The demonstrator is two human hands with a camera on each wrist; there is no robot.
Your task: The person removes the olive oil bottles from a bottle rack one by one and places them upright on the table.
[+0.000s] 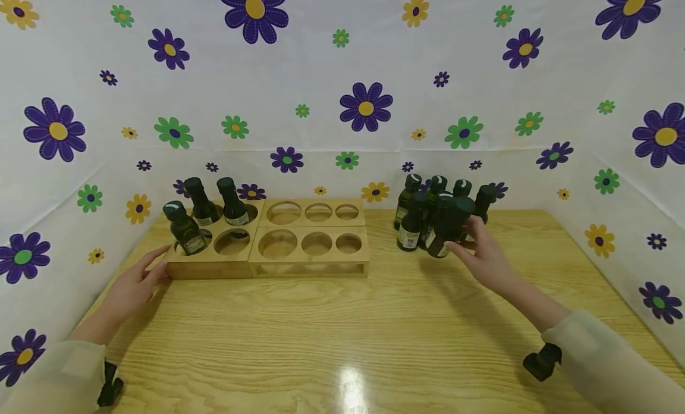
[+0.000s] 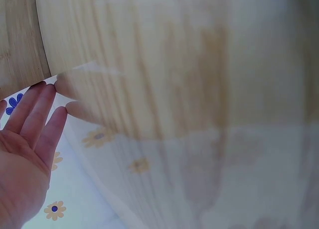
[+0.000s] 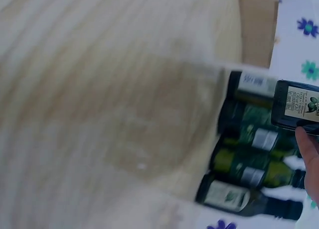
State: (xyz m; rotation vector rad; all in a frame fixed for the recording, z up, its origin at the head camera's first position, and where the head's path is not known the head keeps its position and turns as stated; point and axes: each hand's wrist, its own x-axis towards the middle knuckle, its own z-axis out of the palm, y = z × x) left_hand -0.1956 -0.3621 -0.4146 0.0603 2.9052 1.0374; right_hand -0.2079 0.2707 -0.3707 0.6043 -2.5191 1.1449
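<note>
**Right hand takes a tilted bottle from the cluster**

The right hand (image 1: 484, 256) has its fingers wrapped round a small dark green glass bottle with a black cap (image 1: 448, 225), held tilted at the near edge of a cluster of like dark bottles (image 1: 423, 209) standing just beyond the fingertips; the right wrist view shows the held bottle's pale label (image 3: 299, 105) above a fingertip. The left hand (image 1: 136, 283) lies relaxed with straight fingers, touching the near left corner of the pale bamboo rack with round holes (image 1: 310, 259); it holds nothing. Three more bottles (image 1: 184, 228) stand in the holes just past that hand. All rests on the light wooden table (image 1: 342, 331). The bottle looks rigid, smooth and likely breakable, with some weight if full; the labelled body probably gives a surer hold than the narrow neck.
</note>
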